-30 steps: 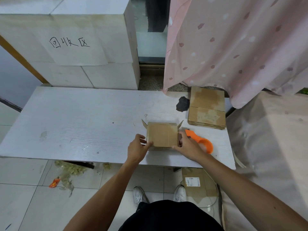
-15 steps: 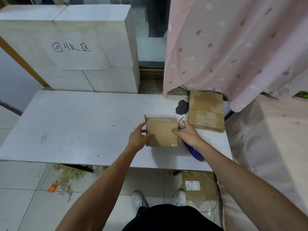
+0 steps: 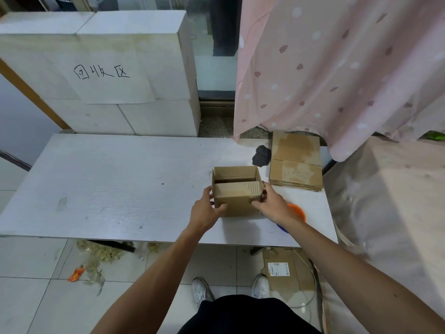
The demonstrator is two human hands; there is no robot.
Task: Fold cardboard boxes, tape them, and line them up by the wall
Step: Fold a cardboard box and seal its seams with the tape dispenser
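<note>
My left hand [image 3: 204,209] and right hand [image 3: 273,203] grip the box [image 3: 234,196] by its sides, right of centre on the table [image 3: 120,179]. I reckon I'm folding flaps; next the far flap needs closing.

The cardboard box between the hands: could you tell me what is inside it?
The cardboard box shows only bare walls through its open far half; a folded flap hides the near half.

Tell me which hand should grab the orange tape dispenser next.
Right. The orange tape dispenser lies just behind the right hand, partly hidden by its wrist. The left hand grips the other side of the box, which stands between it and the dispenser.
</note>
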